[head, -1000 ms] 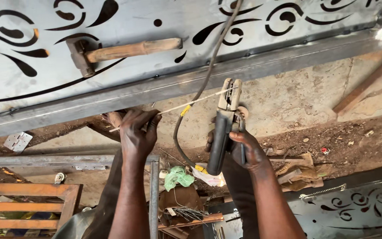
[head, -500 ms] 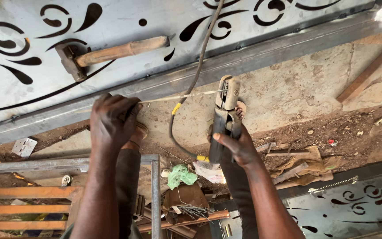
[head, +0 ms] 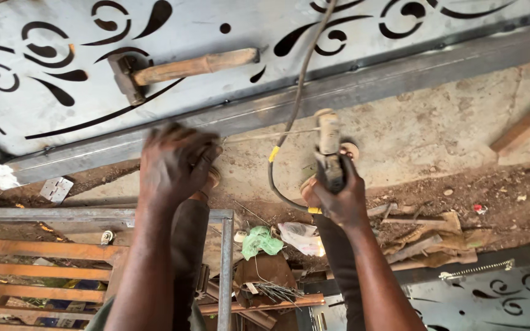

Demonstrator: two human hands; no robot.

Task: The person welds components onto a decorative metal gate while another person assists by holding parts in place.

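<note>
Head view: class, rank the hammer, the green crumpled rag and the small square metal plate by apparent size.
1. Hammer, largest.
2. Green crumpled rag.
3. Small square metal plate, smallest, though only a little smaller than the rag.

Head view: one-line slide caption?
Right hand grips a welding holder; left hand hovers beside a cut-pattern steel panel with hammer.

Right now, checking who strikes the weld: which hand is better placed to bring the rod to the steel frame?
Right hand: it grips the rod holder, whose rod points toward the left hand.
</note>
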